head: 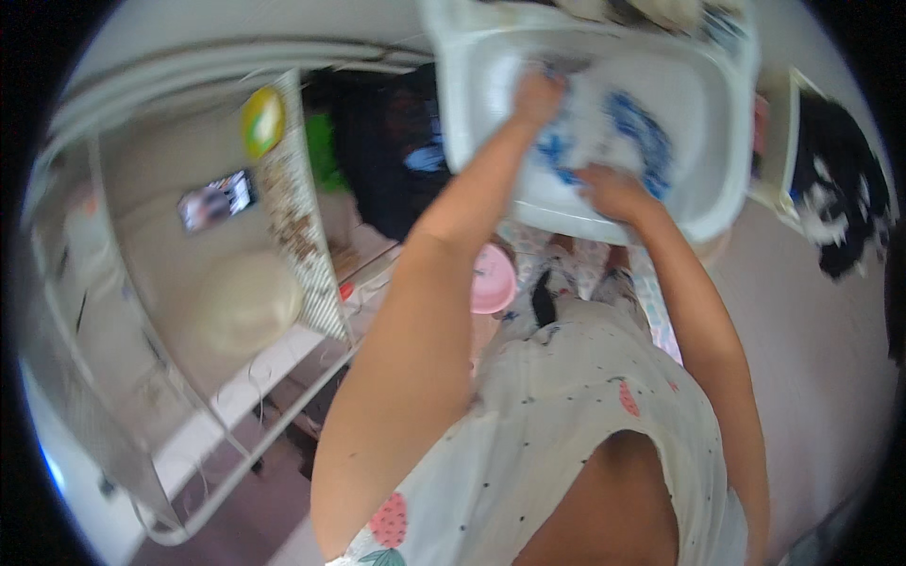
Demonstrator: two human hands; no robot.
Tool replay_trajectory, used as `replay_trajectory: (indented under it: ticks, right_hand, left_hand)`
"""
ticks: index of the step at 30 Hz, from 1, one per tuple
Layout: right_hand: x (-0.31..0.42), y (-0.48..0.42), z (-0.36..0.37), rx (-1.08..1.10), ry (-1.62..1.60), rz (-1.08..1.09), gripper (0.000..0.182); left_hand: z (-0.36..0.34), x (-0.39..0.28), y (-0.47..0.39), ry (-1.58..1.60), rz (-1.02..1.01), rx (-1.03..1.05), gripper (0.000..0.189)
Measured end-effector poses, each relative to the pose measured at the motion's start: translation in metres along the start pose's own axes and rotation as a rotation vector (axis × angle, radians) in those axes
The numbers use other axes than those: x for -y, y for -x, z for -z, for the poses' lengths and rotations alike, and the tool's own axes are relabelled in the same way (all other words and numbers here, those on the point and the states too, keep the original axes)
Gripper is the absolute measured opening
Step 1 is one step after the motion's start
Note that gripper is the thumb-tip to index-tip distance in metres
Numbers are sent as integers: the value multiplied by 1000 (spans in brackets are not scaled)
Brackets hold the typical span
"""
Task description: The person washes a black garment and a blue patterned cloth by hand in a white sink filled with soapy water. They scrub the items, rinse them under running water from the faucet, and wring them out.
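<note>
A white plastic basin stands before me, with blue-and-white patterned cloth inside. My left hand is at the far left part of the basin, its fingers curled on a bunched portion of cloth. Closer to the near rim, my right hand grips the lower end of the same bunch, fingers pointing left. Between the two hands the fabric looks stretched and blurred. Another patterned fold lies right of them. Whether water covers the basin's bottom is hard to tell.
A pink plastic bowl sits low beneath my left forearm. Left of the basin hang or lie dark clothes. A lit phone rests beside a white-railed frame. Black-and-white fabric is at the right.
</note>
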State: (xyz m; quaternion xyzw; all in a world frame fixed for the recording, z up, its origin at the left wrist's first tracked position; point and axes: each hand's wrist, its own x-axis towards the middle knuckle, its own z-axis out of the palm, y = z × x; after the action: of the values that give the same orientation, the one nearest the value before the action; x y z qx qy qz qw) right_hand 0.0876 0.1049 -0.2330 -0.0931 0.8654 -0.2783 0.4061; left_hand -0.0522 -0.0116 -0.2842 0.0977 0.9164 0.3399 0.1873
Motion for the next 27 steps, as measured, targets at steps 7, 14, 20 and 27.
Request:
replay_trajectory:
  ticks: [7,14,20,27]
  right_hand:
    - [-2,-8,-9,-76,30,16,38]
    - [-17,-9,-20,-104,18,90,40]
    - [-22,-13,-26,-168,-2,92,39]
    - [-3,-3,-2,-11,-23,4,39]
  left_hand:
    - [4,-22,92,-316,-211,29,48]
    - [-58,45,-11,-432,38,560,40]
    - [-53,44,-25,-70,88,134,41]
    - [3,-24,88,-265,19,218,35]
